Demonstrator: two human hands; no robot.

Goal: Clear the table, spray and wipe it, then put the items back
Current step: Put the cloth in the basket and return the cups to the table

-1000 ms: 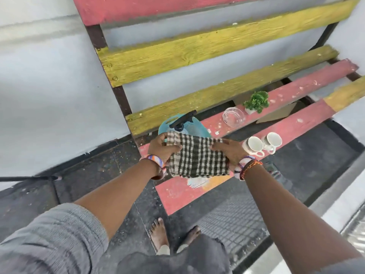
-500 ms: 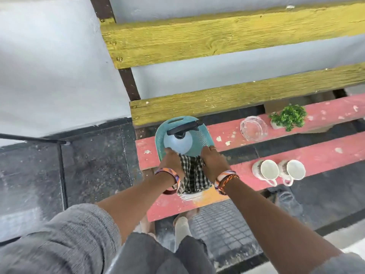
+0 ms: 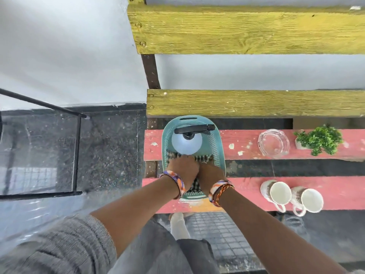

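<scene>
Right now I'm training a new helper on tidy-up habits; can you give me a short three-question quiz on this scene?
1. True or false: the spray bottle stands inside the teal basket.
2. Which hands press the checked cloth into the basket? A left only, B right only, C both.
3. How many white mugs lie on the front red plank?

Key: 1 true. 2 C: left hand, right hand. 3 two.

Bright diffuse daylight, soft shadows, wide-angle edge distortion, lower-left corner perhaps blurred

Teal basket (image 3: 219,147), checked black-and-white cloth (image 3: 205,158), pale blue bottle (image 3: 186,144), red planks (image 3: 246,143).
</scene>
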